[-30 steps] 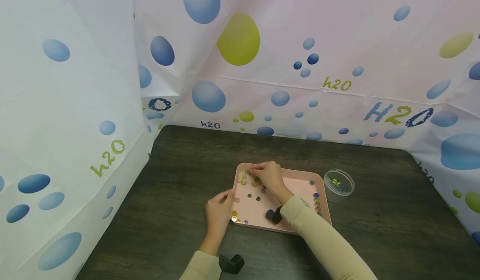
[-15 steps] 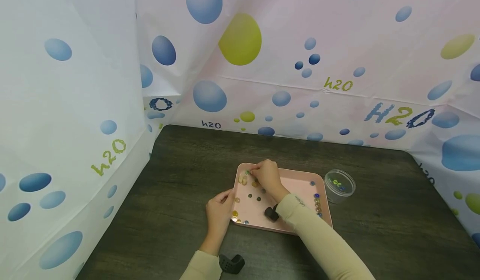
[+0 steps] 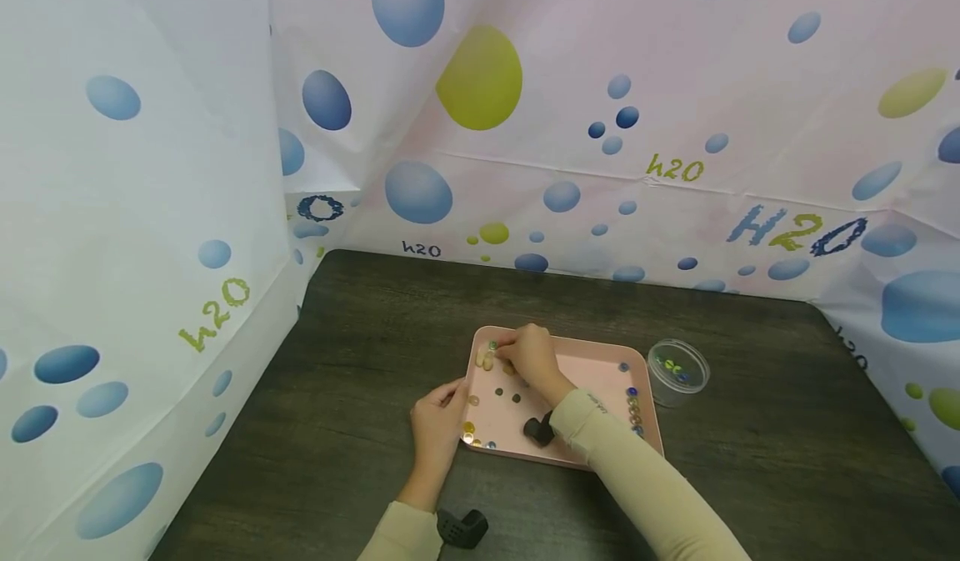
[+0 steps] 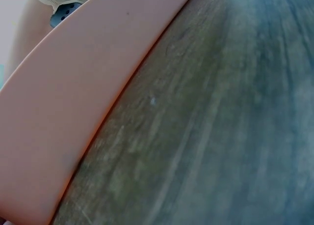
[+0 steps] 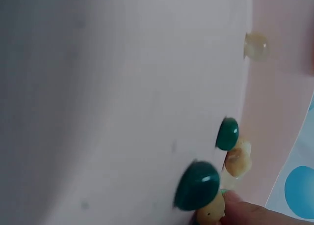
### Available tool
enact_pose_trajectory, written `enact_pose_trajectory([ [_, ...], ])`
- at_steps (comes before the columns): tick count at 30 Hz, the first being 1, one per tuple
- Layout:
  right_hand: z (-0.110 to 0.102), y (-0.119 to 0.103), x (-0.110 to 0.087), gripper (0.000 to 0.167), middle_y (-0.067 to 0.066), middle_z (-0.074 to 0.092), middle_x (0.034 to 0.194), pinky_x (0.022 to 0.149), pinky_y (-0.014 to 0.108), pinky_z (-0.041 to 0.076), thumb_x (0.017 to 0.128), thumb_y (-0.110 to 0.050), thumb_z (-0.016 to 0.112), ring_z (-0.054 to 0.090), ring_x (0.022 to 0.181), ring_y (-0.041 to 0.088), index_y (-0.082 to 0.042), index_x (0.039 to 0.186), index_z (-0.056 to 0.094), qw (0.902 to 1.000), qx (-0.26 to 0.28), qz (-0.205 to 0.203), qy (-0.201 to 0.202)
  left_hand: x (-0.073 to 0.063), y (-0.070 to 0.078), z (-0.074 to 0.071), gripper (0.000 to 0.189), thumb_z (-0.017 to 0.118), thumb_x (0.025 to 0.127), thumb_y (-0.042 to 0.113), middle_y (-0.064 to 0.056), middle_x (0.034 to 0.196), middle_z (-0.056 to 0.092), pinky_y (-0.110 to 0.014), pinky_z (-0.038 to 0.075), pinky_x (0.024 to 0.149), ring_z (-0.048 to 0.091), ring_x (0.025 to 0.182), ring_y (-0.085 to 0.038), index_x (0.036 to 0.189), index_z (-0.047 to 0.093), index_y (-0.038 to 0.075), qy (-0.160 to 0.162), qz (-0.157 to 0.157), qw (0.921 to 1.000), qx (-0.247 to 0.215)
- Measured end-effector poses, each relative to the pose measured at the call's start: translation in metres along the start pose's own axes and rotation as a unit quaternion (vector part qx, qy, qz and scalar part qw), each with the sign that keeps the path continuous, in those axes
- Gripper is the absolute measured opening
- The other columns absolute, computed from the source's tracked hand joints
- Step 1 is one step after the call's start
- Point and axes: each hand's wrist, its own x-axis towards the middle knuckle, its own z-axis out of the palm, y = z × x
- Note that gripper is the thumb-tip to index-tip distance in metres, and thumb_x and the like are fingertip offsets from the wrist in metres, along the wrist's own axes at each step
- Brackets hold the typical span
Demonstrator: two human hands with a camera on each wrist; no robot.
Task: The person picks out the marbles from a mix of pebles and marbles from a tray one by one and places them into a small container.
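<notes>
the right hand (image 3: 531,358) reaches into the far left corner of the pink tray (image 3: 592,369), its fingers bent down toward a small green stone (image 3: 492,345); whether they pinch it or only touch near it, i cannot tell. the right wrist view has just a fingertip at the lower edge, beside a sliver of green and a spotted cream stone (image 5: 212,210). the left hand (image 3: 437,415) grips the tray's left rim, thumb and fingers together at the edge.

close by the right fingers, two cream stones (image 3: 483,362) lie near the left wall. two dark green stones (image 3: 507,395) sit apart from each other on the tray floor, nearer the person. one pale stone (image 3: 473,400) lies against the left wall just beside the left hand, and amber stones (image 3: 468,428) gather in the near left corner, with a blue one (image 3: 491,444) close to them. along the right wall runs a row of yellowish stones (image 3: 634,408) with blue at both ends; another blue stone (image 3: 623,367) lies beyond it.

just outside the tray's right side stands a clear tub (image 3: 670,393) with yellow-green and blue pieces inside. everything rests on a dark wooden table (image 3: 360,336), before a white sheet (image 3: 525,186) printed with blue and green drops.
</notes>
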Motion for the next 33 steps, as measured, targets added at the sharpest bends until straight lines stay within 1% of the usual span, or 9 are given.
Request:
enact_pose_trajectory([
  [4, 0.001, 0.000, 0.001, 0.007, 0.005, 0.072, 0.063, 0.049, 0.018, 0.041, 0.083, -0.013, 0.079, 0.052, 0.050, 0.006, -0.007, 0.084, 0.081, 0.9999, -0.012, -0.007, -0.002, 0.000, 0.000, 0.000, 0.013, 0.071, 0.089, 0.006, -0.023, 0.093, 0.076, -0.020, 0.056, 0.060, 0.074, 0.079, -0.028, 0.095, 0.078, -0.003, 0.001, 0.001, 1.0000, -0.003],
  [10, 0.000, 0.005, 0.002, 0.010, 0.008, 0.078, 0.085, 0.056, 0.020, 0.050, 0.082, -0.016, 0.080, 0.063, 0.061, 0.008, -0.008, 0.089, 0.081, 0.9999, 0.012, 0.006, -0.002, -0.001, 0.000, 0.000, 0.013, 0.071, 0.089, 0.007, -0.022, 0.092, 0.076, -0.021, 0.056, 0.060, 0.074, 0.078, -0.027, 0.094, 0.078, -0.003, 0.002, 0.000, 1.0000, -0.003],
  [14, -0.004, 0.009, 0.001, 0.013, 0.008, 0.079, 0.094, 0.063, 0.020, 0.051, 0.082, -0.020, 0.081, 0.067, 0.074, 0.011, -0.011, 0.092, 0.081, 0.9989, 0.037, 0.029, -0.003, 0.000, 0.000, 0.001, 0.013, 0.072, 0.089, 0.007, -0.022, 0.093, 0.076, -0.022, 0.057, 0.061, 0.074, 0.080, -0.027, 0.095, 0.078, -0.003, 0.005, 0.000, 1.0000, 0.003],
  [19, -0.012, 0.016, -0.001, 0.014, 0.008, 0.078, 0.104, 0.061, 0.023, 0.046, 0.082, -0.026, 0.081, 0.066, 0.082, 0.018, -0.017, 0.092, 0.082, 0.9946, 0.074, 0.072, -0.004, 0.000, 0.000, 0.001, 0.012, 0.072, 0.089, 0.006, -0.021, 0.093, 0.076, -0.023, 0.058, 0.063, 0.075, 0.081, -0.027, 0.094, 0.078, -0.002, 0.009, 0.004, 0.9999, 0.009],
  [23, -0.022, 0.020, -0.004, 0.014, 0.009, 0.077, 0.105, 0.063, 0.025, 0.047, 0.083, -0.028, 0.080, 0.068, 0.087, 0.022, -0.018, 0.093, 0.082, 0.9932, 0.081, 0.083, 0.002, 0.000, 0.001, 0.001, 0.011, 0.072, 0.088, 0.005, -0.021, 0.093, 0.076, -0.022, 0.057, 0.062, 0.075, 0.081, -0.026, 0.094, 0.078, -0.002, 0.010, 0.005, 0.9999, 0.011],
  [25, -0.028, 0.022, -0.007, 0.015, 0.010, 0.078, 0.102, 0.062, 0.025, 0.047, 0.084, -0.027, 0.080, 0.068, 0.084, 0.023, -0.017, 0.095, 0.082, 0.9928, 0.084, 0.086, 0.005, 0.000, 0.000, 0.002, 0.011, 0.072, 0.088, 0.005, -0.021, 0.092, 0.076, -0.022, 0.057, 0.061, 0.074, 0.079, -0.026, 0.094, 0.078, -0.002, 0.012, 0.003, 0.9999, 0.011],
  [29, -0.037, 0.024, -0.014, 0.016, 0.009, 0.078, 0.097, 0.063, 0.024, 0.046, 0.086, -0.028, 0.078, 0.068, 0.087, 0.025, -0.015, 0.095, 0.082, 0.9934, 0.069, 0.091, 0.007, 0.001, -0.001, 0.002, 0.012, 0.072, 0.088, 0.006, -0.021, 0.092, 0.076, -0.021, 0.056, 0.060, 0.075, 0.078, -0.027, 0.094, 0.078, -0.002, 0.012, 0.003, 0.9999, 0.009],
  [31, -0.041, 0.026, -0.017, 0.016, 0.010, 0.078, 0.098, 0.062, 0.024, 0.045, 0.087, -0.028, 0.077, 0.068, 0.088, 0.026, -0.014, 0.095, 0.082, 0.9932, 0.069, 0.094, 0.002, 0.001, -0.002, 0.002, 0.012, 0.072, 0.089, 0.006, -0.022, 0.092, 0.076, -0.022, 0.057, 0.061, 0.075, 0.079, -0.027, 0.094, 0.078, -0.002, 0.011, 0.005, 0.9999, 0.007],
  [33, -0.046, 0.029, -0.019, 0.017, 0.011, 0.077, 0.104, 0.065, 0.023, 0.046, 0.087, -0.028, 0.077, 0.069, 0.096, 0.026, -0.014, 0.096, 0.081, 0.9932, 0.068, 0.095, 0.003, 0.000, -0.002, 0.002, 0.013, 0.072, 0.089, 0.006, -0.022, 0.093, 0.076, -0.022, 0.057, 0.061, 0.075, 0.080, -0.027, 0.095, 0.078, -0.002, 0.010, 0.007, 0.9999, 0.008],
])
